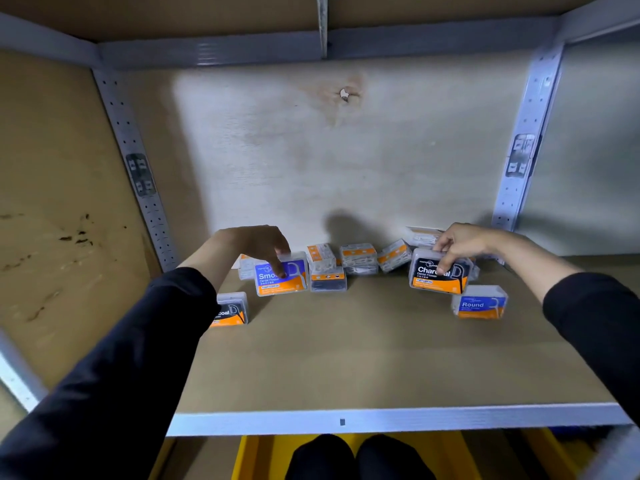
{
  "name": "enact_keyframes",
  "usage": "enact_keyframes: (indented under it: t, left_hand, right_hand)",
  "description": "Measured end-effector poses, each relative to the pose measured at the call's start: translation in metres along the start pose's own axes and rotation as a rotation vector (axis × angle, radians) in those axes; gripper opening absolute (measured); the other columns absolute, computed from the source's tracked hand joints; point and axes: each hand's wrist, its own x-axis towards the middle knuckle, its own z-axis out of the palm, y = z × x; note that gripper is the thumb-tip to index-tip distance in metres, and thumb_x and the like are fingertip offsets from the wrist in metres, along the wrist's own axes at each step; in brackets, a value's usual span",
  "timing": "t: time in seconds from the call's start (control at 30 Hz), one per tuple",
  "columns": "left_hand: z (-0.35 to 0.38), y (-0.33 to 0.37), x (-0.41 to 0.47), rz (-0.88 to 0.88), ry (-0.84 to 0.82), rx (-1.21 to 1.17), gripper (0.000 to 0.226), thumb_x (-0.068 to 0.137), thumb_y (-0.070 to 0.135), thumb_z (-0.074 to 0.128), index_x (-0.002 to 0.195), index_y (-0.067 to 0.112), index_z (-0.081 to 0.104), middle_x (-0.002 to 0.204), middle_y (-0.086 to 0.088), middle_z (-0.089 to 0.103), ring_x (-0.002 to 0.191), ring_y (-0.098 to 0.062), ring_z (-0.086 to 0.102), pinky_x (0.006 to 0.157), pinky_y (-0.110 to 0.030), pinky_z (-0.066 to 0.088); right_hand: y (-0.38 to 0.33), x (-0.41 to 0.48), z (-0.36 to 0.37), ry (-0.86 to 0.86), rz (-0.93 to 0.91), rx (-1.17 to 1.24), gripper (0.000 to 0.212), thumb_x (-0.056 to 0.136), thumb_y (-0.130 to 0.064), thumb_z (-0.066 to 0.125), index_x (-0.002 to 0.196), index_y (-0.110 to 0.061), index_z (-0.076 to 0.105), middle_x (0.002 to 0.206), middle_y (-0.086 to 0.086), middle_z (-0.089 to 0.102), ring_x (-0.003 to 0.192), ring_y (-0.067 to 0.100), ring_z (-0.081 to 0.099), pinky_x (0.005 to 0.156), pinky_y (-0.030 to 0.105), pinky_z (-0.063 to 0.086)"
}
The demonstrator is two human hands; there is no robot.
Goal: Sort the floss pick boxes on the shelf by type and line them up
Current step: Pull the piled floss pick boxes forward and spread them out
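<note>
Both arms, in dark sleeves, reach far into the shelf [346, 358]. The left hand [258, 245] arches down from above, its grip pinching the top of the blue Smooth box [273, 283], one fingertip on the label. That box stands upright at the far left, label facing near, long axis left to right. The right hand [462, 244] grasps the black Charcoal box [429, 276] likewise at the far right, slightly tilted, just behind the Round box [479, 304]
</note>
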Motion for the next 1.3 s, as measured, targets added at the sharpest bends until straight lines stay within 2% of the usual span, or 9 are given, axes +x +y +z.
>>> enact_keyframes:
  t: [0.1, 0.17, 0.5, 0.77, 0.93, 1.03, 1.1, 1.23, 1.3]
  left_hand:
    - [-0.001, 0.002, -0.003, -0.001, 0.009, 0.003, 0.051, 0.078, 0.027, 0.072, 0.123, 0.009, 0.057, 0.128, -0.007, 0.060, 0.118, -0.022, 0.055, 0.100, -0.030, 0.040]
    - [-0.001, 0.003, -0.005, -0.003, 0.009, 0.004, 0.052, 0.078, 0.028, 0.072, 0.124, 0.009, 0.056, 0.129, -0.007, 0.060, 0.118, -0.022, 0.055, 0.100, -0.029, 0.040]
    - [0.008, 0.007, -0.003, -0.006, -0.004, 0.007, 0.056, 0.077, 0.028, 0.073, 0.126, 0.009, 0.055, 0.131, -0.007, 0.058, 0.119, -0.024, 0.053, 0.101, -0.031, 0.039]
    - [0.042, 0.047, 0.024, 0.078, 0.026, 0.019, 0.060, 0.078, 0.025, 0.071, 0.132, 0.009, 0.049, 0.136, -0.008, 0.051, 0.124, -0.025, 0.048, 0.101, -0.031, 0.040]
    - [0.069, 0.075, 0.049, 0.138, 0.006, 0.068, 0.060, 0.079, 0.024, 0.070, 0.132, 0.007, 0.047, 0.137, -0.013, 0.049, 0.127, -0.027, 0.044, 0.102, -0.034, 0.038]
    - [0.083, 0.085, 0.065, 0.154, -0.012, 0.103, 0.057, 0.078, 0.021, 0.071, 0.128, 0.006, 0.050, 0.133, -0.015, 0.052, 0.124, -0.029, 0.047, 0.099, -0.035, 0.040]
    - [0.090, 0.091, 0.071, 0.165, -0.013, 0.126, 0.055, 0.079, 0.020, 0.070, 0.128, 0.006, 0.051, 0.133, -0.015, 0.053, 0.123, -0.029, 0.048, 0.099, -0.036, 0.042]
    - [0.101, 0.101, 0.082, 0.175, -0.008, 0.130, 0.057, 0.081, 0.018, 0.068, 0.133, 0.009, 0.046, 0.135, -0.014, 0.050, 0.125, -0.030, 0.048, 0.099, -0.037, 0.041]
    - [0.105, 0.104, 0.086, 0.183, -0.016, 0.133, 0.056, 0.082, 0.017, 0.067, 0.132, 0.008, 0.046, 0.135, -0.015, 0.050, 0.126, -0.030, 0.047, 0.099, -0.037, 0.041]
  right_hand:
    - [0.000, -0.003, 0.000, -0.013, -0.010, 0.010, 0.038, 0.069, -0.007, 0.077, 0.105, -0.003, 0.066, 0.111, 0.017, 0.067, 0.091, 0.024, 0.060, 0.091, 0.034, 0.047]
    - [-0.001, -0.004, -0.001, -0.014, -0.019, 0.008, 0.033, 0.069, -0.007, 0.077, 0.101, -0.004, 0.067, 0.110, 0.018, 0.068, 0.089, 0.024, 0.061, 0.090, 0.036, 0.048]
    - [-0.006, -0.007, -0.005, 0.000, -0.031, -0.023, 0.038, 0.069, -0.010, 0.078, 0.104, -0.004, 0.067, 0.110, 0.015, 0.068, 0.093, 0.024, 0.060, 0.088, 0.033, 0.046]
    - [-0.001, -0.009, -0.010, 0.002, -0.015, -0.036, 0.038, 0.069, -0.012, 0.077, 0.106, -0.006, 0.067, 0.111, 0.012, 0.068, 0.095, 0.023, 0.060, 0.091, 0.034, 0.045]
    - [0.004, -0.008, -0.010, -0.025, -0.020, -0.041, 0.029, 0.069, -0.012, 0.078, 0.096, -0.011, 0.067, 0.106, 0.011, 0.068, 0.088, 0.020, 0.060, 0.082, 0.032, 0.048]
    - [0.007, -0.006, -0.009, -0.033, -0.035, -0.077, 0.027, 0.068, -0.011, 0.078, 0.092, -0.015, 0.066, 0.096, 0.006, 0.065, 0.086, 0.017, 0.057, 0.069, 0.026, 0.043]
    - [0.010, -0.004, -0.009, -0.042, -0.041, -0.078, 0.025, 0.067, -0.011, 0.079, 0.087, -0.017, 0.065, 0.094, 0.005, 0.065, 0.084, 0.017, 0.057, 0.067, 0.025, 0.042]
    - [0.014, -0.001, -0.010, -0.038, -0.034, -0.071, 0.038, 0.068, -0.010, 0.078, 0.104, -0.008, 0.066, 0.101, 0.007, 0.065, 0.089, 0.017, 0.056, 0.080, 0.027, 0.042]
    - [0.015, 0.001, -0.009, -0.040, -0.042, -0.068, 0.035, 0.068, -0.010, 0.078, 0.101, -0.012, 0.066, 0.098, 0.006, 0.064, 0.088, 0.017, 0.056, 0.075, 0.026, 0.043]
